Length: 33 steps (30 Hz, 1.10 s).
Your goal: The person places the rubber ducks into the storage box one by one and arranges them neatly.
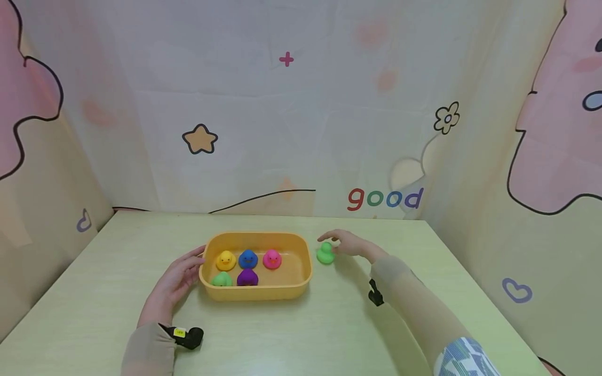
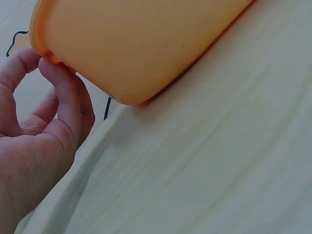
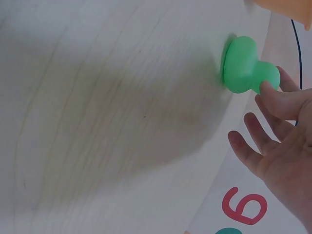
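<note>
A yellow-orange plastic tub (image 1: 287,293) sits on the table with several toy ducks inside. These are a yellow duck (image 1: 226,260), a blue duck (image 1: 247,259), a pink duck (image 1: 272,259), a light green duck (image 1: 222,279) and a purple duck (image 1: 247,278). My left hand (image 1: 178,279) holds the tub's left rim with bent fingers. Right of the tub, a green duck (image 1: 325,254) stands on the table. My right hand (image 1: 348,243) reaches over it, fingers spread. In the right wrist view the thumb (image 3: 280,102) meets the duck's head, and one finger lies partly hidden behind it.
The pale wood-grain table (image 1: 301,339) carries the tub and the ducks. A printed cloth (image 1: 291,130) with cartoon shapes and the word "good" hangs behind the table and along both sides. Each wrist wears a small black camera (image 1: 189,338).
</note>
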{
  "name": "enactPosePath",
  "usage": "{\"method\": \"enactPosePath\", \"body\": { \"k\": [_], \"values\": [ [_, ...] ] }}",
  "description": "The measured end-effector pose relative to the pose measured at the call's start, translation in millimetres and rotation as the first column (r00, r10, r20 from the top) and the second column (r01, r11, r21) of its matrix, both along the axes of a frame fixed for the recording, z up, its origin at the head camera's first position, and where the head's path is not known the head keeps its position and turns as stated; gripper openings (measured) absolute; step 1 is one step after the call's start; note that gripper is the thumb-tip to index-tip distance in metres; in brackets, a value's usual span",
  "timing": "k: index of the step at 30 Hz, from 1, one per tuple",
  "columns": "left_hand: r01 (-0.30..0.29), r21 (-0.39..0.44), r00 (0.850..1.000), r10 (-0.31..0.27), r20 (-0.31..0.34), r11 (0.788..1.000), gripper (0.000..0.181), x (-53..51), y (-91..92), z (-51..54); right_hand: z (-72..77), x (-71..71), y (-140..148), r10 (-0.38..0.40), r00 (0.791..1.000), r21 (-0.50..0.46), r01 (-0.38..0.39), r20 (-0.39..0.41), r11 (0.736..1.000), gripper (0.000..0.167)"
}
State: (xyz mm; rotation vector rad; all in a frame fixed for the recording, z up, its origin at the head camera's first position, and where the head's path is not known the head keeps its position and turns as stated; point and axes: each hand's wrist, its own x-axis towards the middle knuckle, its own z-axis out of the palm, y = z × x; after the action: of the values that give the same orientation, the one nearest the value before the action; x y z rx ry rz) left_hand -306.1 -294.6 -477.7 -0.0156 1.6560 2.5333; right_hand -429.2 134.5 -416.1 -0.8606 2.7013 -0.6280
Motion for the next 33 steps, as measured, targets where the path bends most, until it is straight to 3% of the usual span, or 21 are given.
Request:
{"method": "enactPosePath", "body": {
  "k": [13,21,26,33],
  "values": [
    [0.01,-0.024,1.0,-0.01,0.017,1.0,0.067,0.6,1.1,1.6,-1.6,-0.9,-2.5,-0.023,1.0,0.065,0.023,-0.004,0.998,0.036],
    [0.013,-0.03,1.0,-0.013,0.004,0.999,0.066,0.1,0.6,-0.1,-3.5,1.4,-2.9,-0.148,0.989,0.047,0.148,0.002,0.988,0.034],
    [0.011,-0.032,1.0,-0.011,-0.001,0.999,0.065,1.1,0.7,0.5,-5.1,4.2,3.7,-0.192,0.98,0.003,0.192,-0.043,0.981,0.034],
    [0.002,-0.025,1.0,-0.002,0.008,1.0,0.064,0.1,0.2,0.3,-8.3,9.0,6.4,-0.338,0.938,-0.065,0.334,-0.07,0.94,0.037]
  ]
}}
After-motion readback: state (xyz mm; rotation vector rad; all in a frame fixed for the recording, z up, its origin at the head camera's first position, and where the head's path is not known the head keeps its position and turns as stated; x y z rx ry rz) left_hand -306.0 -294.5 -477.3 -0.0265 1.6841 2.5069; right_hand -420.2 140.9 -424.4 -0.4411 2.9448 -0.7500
